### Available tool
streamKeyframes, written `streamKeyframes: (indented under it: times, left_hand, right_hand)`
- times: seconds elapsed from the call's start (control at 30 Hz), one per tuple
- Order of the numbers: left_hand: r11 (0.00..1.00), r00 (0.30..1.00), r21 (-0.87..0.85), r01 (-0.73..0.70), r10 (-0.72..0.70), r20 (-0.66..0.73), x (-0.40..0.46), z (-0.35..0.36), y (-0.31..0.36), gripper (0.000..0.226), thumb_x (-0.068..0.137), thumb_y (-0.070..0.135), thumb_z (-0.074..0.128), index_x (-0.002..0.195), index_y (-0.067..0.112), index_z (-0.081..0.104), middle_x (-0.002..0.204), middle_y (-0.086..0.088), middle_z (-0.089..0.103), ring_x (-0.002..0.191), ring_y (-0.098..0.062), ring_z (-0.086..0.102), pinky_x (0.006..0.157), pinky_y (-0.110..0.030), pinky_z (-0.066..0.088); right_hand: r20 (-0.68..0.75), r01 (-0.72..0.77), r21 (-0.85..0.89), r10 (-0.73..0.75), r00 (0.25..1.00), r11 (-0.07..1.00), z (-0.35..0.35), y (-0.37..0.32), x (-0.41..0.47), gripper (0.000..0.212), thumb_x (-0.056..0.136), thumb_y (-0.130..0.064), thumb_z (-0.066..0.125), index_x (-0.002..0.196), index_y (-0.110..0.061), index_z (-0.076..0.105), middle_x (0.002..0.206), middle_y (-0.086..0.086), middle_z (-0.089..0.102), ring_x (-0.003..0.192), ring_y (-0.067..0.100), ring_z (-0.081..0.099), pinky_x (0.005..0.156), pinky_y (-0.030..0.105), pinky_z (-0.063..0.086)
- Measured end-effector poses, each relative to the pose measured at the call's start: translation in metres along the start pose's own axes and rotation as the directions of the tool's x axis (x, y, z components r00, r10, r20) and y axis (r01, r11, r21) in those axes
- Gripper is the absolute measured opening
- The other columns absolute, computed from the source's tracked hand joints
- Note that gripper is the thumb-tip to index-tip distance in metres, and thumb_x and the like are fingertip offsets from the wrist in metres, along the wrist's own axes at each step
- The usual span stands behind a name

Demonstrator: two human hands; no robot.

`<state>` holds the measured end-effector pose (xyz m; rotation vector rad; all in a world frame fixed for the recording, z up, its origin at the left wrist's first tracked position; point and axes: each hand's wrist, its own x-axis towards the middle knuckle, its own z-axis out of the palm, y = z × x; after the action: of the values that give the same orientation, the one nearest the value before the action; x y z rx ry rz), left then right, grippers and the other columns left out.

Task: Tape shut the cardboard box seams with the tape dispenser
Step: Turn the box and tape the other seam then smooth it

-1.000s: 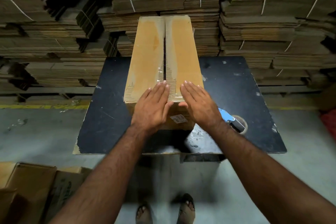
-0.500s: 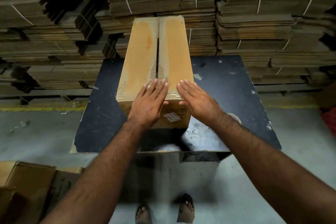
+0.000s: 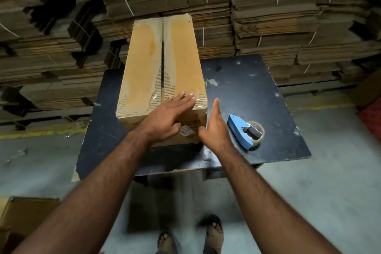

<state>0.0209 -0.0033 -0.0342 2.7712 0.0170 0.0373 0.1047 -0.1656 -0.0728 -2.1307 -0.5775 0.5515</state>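
Note:
A long cardboard box [image 3: 148, 62] lies lengthwise on a black table [image 3: 243, 93], its two top flaps meeting along a centre seam with a narrow gap. My left hand [image 3: 167, 117] lies flat on the near end of the box top, fingers stretched across the seam. My right hand [image 3: 215, 128] is off the box, held edge-on beside its near right corner, fingers straight, holding nothing. A blue tape dispenser [image 3: 245, 133] with a roll of clear tape lies on the table just right of that hand.
Tall stacks of bundled flat cardboard [image 3: 288, 16] fill the background behind the table. A flattened carton [image 3: 22, 218] lies on the concrete floor at the lower left. My sandalled feet [image 3: 191, 237] stand at the table's front edge.
My right hand has lifted off the box top and moved right, beside the box's corner, uncovering the dispenser. The left hand has slid across the seam. The view has shifted.

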Motion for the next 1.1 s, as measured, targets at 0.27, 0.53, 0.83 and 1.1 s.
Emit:
streamKeyframes:
  times: [0.27, 0.53, 0.83, 1.1]
  left_hand:
    - [0.988, 0.996, -0.144, -0.047, 0.058, 0.07, 0.009, -0.006, -0.007, 0.088, 0.07, 0.008, 0.043, 0.157, 0.014, 0.028, 0.165, -0.001, 0.018, 0.154, -0.016, 0.01, 0.125, -0.039, 0.002]
    - [0.979, 0.984, -0.201, -0.042, 0.076, 0.163, 0.012, -0.015, -0.01, 0.082, 0.076, 0.013, 0.041, 0.157, 0.013, 0.029, 0.165, -0.002, 0.018, 0.152, -0.013, 0.008, 0.124, -0.039, 0.0]
    - [0.982, 0.969, -0.168, -0.082, 0.118, 0.217, 0.012, -0.018, -0.014, 0.091, 0.07, 0.017, 0.04, 0.159, 0.013, 0.021, 0.167, -0.004, 0.01, 0.154, -0.016, 0.004, 0.126, -0.04, 0.0]
    - [0.983, 0.972, -0.166, -0.078, 0.112, 0.209, 0.013, -0.014, -0.018, 0.087, 0.074, 0.02, 0.038, 0.159, 0.013, 0.02, 0.167, -0.003, 0.009, 0.155, -0.016, 0.004, 0.125, -0.036, -0.002]
  right_hand:
    - [-0.157, -0.141, -0.035, 0.134, 0.979, 0.989, 0.045, -0.023, 0.002, 0.118, 0.08, -0.014, 0.076, 0.156, -0.019, -0.015, 0.166, 0.004, 0.008, 0.141, 0.029, 0.036, 0.108, 0.041, 0.042]
    - [-0.358, -0.326, -0.139, 0.26, 0.897, 0.935, 0.08, -0.04, 0.003, 0.104, 0.091, -0.025, 0.067, 0.153, -0.004, -0.013, 0.166, 0.014, 0.001, 0.152, 0.028, 0.009, 0.123, 0.04, 0.017]
    - [-0.216, -0.187, 0.067, 0.197, 0.956, 0.98, 0.029, -0.028, 0.003, 0.102, 0.077, -0.002, 0.066, 0.158, -0.014, 0.005, 0.163, 0.008, 0.021, 0.144, 0.027, 0.031, 0.113, 0.03, 0.028]
    - [-0.046, -0.07, 0.087, 0.074, 0.996, 0.994, 0.002, -0.034, 0.022, 0.078, 0.079, -0.008, 0.063, 0.147, -0.027, 0.029, 0.119, 0.0, 0.06, 0.109, 0.022, 0.06, 0.081, 0.031, 0.049]
